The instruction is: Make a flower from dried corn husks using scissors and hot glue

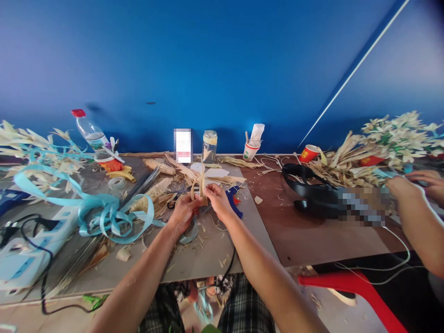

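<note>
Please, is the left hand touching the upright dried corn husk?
Touching: the head view shows the left hand holding the dried corn husk near its lower end.

1. Wearer's bare hands [187,211] [215,198]: two.
2. Neighbour's hands [398,186] [428,179]: two.
3. Red-capped bottles [89,131]: one.
4. Lidded jars [210,144]: one.
5. White cups [251,151]: one.
6. Red cups [107,163] [307,153]: at least two.
7. Power strips [57,239]: one.
8. Black strapped devices [319,199]: one.

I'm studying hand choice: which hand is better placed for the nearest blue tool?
Probably the right hand: though both hands hold the husk, it is nearer the blue tool than the left hand.
</note>
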`<act>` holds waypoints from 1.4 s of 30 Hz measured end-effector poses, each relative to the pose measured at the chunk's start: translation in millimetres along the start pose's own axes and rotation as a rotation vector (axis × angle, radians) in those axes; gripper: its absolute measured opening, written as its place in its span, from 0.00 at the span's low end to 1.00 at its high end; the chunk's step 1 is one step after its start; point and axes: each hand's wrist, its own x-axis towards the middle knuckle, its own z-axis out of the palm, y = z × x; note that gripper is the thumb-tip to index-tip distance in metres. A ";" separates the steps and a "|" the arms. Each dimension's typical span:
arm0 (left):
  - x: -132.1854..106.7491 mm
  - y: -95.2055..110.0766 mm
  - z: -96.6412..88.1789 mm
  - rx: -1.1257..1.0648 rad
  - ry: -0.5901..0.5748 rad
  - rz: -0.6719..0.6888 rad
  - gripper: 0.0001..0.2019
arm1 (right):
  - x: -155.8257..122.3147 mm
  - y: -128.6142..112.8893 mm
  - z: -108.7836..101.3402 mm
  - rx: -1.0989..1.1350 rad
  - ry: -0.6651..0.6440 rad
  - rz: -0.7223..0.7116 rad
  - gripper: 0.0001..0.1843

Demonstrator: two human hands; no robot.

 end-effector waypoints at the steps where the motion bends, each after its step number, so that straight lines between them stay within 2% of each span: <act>1: 0.0 -0.2 -0.5 -0.010 -0.003 -0.004 0.14 | -0.5 -0.7 0.3 -0.006 -0.022 0.003 0.12; 5: 0.6 -0.8 -1.9 -0.048 -0.007 0.001 0.14 | -1.3 -0.4 0.6 -0.057 -0.117 -0.009 0.13; 12: 1.3 1.0 -2.2 -0.087 -0.016 -0.021 0.13 | -0.8 3.3 -3.6 -0.264 -0.187 -0.168 0.10; 18: 0.5 1.2 0.2 -0.079 -0.043 -0.036 0.13 | -1.4 1.8 -3.8 -0.371 -0.175 -0.231 0.12; 23: 0.8 0.7 -1.0 -0.107 0.035 0.027 0.14 | 2.8 3.0 -9.7 -0.454 -0.088 -0.263 0.12; 26: -0.6 3.0 -1.0 -0.116 0.051 0.033 0.13 | 6.0 4.0 -14.9 -0.420 -0.054 -0.260 0.12; 32: 0.3 0.7 -0.9 -0.032 -0.027 0.050 0.13 | 5.1 8.0 -10.7 -0.292 -0.142 -0.181 0.13; 37: 3.7 -3.6 -3.0 0.010 0.026 0.089 0.12 | 2.6 7.7 -5.4 -0.334 -0.095 -0.244 0.10; 42: 4.0 -4.3 -2.4 0.005 0.084 0.108 0.12 | 0.9 5.1 -5.4 -0.340 -0.113 -0.205 0.12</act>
